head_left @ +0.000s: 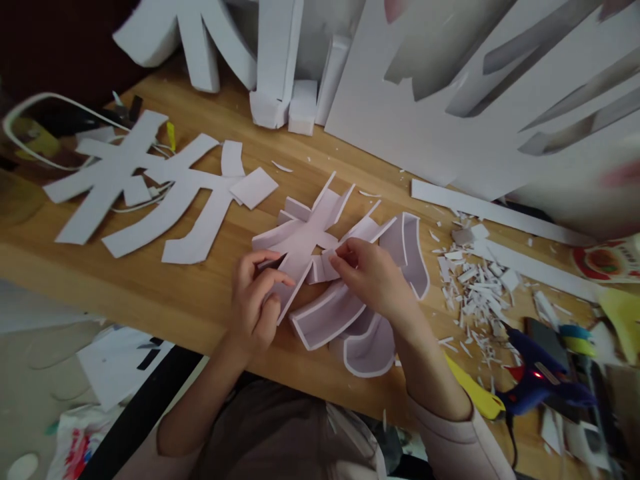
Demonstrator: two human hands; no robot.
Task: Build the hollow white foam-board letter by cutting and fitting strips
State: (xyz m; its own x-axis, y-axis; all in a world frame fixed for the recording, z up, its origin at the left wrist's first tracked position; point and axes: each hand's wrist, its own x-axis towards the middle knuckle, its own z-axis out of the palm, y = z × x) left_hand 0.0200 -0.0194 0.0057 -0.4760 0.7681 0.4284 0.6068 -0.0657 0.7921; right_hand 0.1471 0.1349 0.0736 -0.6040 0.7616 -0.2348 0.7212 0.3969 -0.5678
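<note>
A white foam-board Chinese character (303, 240) with raised side walls lies on the wooden table in front of me. My left hand (257, 297) grips the wall of its lower left stroke, fingers bent over the edge. With thumb and forefinger together, my right hand (367, 270) pinches a small foam-board strip (327, 265) at the gap between the character's left and right parts. My right wrist hides some of the right part. To the left lies a flat foam-board character (195, 183) of similar shape, without walls, with a loose square piece (254, 187) on its right end.
Foam scraps (480, 280) are heaped to the right, near long white strips (490, 210). A blue glue gun (535, 377) with a lit red light and a yellow-handled tool (473, 387) lie at the lower right. Large foam letters (275, 60) and a cut-out board (380, 120) stand behind.
</note>
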